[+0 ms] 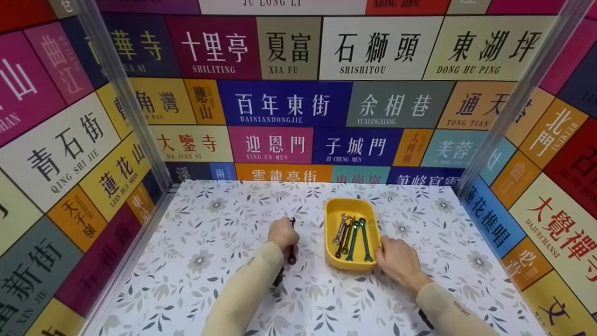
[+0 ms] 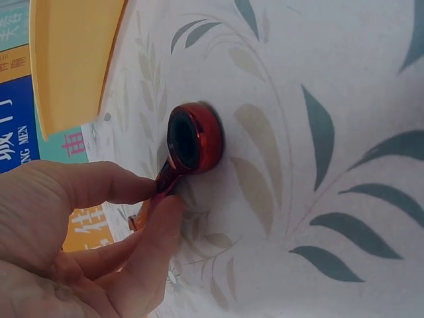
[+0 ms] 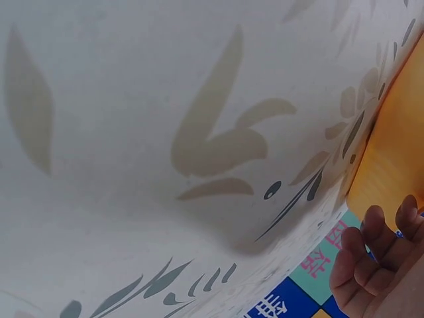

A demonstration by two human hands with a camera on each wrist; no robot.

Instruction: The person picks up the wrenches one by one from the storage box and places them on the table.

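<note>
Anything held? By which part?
Left-hand grip: shiny dark-red metal wrench, pinched by the shaft near its ring end. Right-hand grip: at side of yellow rectangular plastic bin; hold can't be told.

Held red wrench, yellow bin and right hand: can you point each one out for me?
Red wrench [image 2: 211, 138], left wrist view: side of its ring end.
Yellow bin [image 1: 351, 265], head view: its near end.
Right hand [image 1: 399, 257], head view: back of the hand.

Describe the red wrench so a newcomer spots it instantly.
On the leaf-patterned tabletop, find the yellow bin. Left of it, the left grip pinches the red wrench. Unlike the wrenches inside the bin, it's outside and held.
</note>
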